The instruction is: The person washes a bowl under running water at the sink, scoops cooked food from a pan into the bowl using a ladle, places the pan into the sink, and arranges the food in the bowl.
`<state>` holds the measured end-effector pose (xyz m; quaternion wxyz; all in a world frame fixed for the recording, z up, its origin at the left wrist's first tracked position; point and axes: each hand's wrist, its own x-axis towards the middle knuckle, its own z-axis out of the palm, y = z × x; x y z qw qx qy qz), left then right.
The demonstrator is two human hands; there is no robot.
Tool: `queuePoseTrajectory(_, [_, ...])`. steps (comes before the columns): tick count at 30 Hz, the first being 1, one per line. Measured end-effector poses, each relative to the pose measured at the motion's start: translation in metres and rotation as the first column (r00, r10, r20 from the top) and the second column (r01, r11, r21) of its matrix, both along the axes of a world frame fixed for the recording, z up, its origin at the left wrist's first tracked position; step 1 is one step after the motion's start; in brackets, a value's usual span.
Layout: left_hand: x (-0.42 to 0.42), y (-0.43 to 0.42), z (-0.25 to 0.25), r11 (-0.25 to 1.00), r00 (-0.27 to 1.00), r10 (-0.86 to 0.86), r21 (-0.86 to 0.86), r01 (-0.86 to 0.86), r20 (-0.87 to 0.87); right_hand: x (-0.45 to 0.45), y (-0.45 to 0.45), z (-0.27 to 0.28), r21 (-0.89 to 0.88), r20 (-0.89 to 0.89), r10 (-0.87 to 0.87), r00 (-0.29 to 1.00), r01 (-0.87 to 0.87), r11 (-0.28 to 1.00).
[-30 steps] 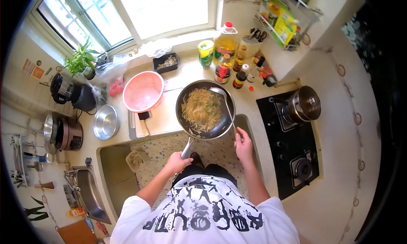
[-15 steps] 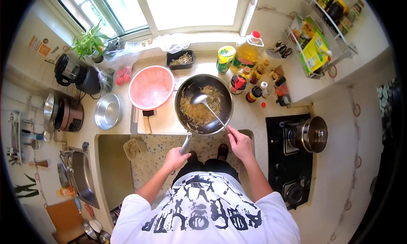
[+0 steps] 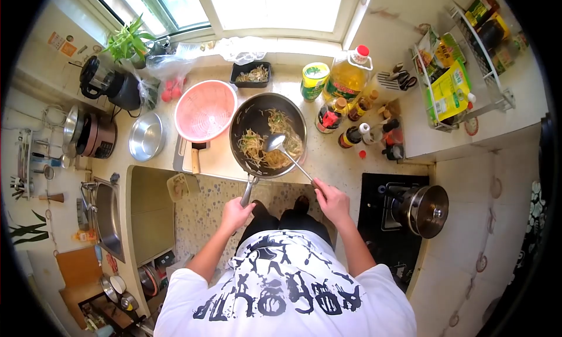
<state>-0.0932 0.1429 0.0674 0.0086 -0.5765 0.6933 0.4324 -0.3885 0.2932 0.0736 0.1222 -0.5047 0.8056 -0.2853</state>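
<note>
A dark frying pan (image 3: 239, 113) with shredded food (image 3: 274, 159) in it is over the counter's front edge. My left hand (image 3: 236, 213) is wrapped round the pan's metal handle (image 3: 247, 191). My right hand (image 3: 332, 203) grips the metal spatula (image 3: 299, 167), whose broad head touches the food near the pan's middle. The food lies in uneven clumps, and some dark pan bottom shows between them.
A pink colander (image 3: 206, 110), a cutting board (image 3: 219, 161) with a wooden-handled knife (image 3: 195, 160) and a metal bowl (image 3: 146, 137) are left. Bottles (image 3: 348, 79) stand right of the pan. A lidded pot (image 3: 426, 211) sits on the black stove (image 3: 374, 220).
The spatula head has gone from the pan's right side to its middle, and the shreds are now split into clumps. The view has shifted, and both hands keep their hold.
</note>
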Motion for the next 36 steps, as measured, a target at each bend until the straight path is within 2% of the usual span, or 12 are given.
queuePoseTrajectory(4, [0.001, -0.003, -0.002, 1.0, 0.998, -0.015, -0.027, 0.016, 0.054, 0.002, -0.004, -0.004, 0.001, -0.006, 0.012, 1.0, -0.012, 1.0])
queuePoseTrajectory(7, [0.008, -0.005, -0.009, 0.977, 0.994, -0.079, -0.192, 0.093, 0.079, 0.004, -0.005, -0.003, 0.035, -0.008, 0.02, 1.0, -0.02, 0.999])
queuePoseTrajectory(10, [0.008, -0.006, -0.007, 0.989, 0.995, -0.048, -0.133, 0.06, 0.088, 0.004, -0.005, -0.006, 0.038, -0.016, 0.028, 0.999, -0.027, 0.999])
queuePoseTrajectory(16, [0.014, -0.007, -0.011, 0.982, 0.991, -0.055, -0.176, 0.076, 0.124, 0.004, -0.001, -0.016, 0.059, -0.069, 0.038, 0.997, -0.034, 0.998])
queuePoseTrajectory(19, [0.021, -0.01, -0.022, 0.992, 0.998, 0.042, -0.122, -0.036, 0.046, 0.004, 0.002, -0.019, 0.069, -0.085, 0.04, 0.996, -0.034, 0.997])
queuePoseTrajectory(22, [0.02, -0.013, -0.009, 0.972, 0.992, -0.025, -0.229, 0.053, 0.123, 0.007, 0.005, -0.023, 0.078, -0.091, 0.034, 0.995, -0.027, 0.997])
queuePoseTrajectory(36, [0.035, -0.019, -0.028, 0.939, 0.994, -0.043, -0.337, 0.074, 0.099, 0.015, 0.011, -0.03, 0.103, -0.126, 0.023, 0.992, -0.01, 0.995])
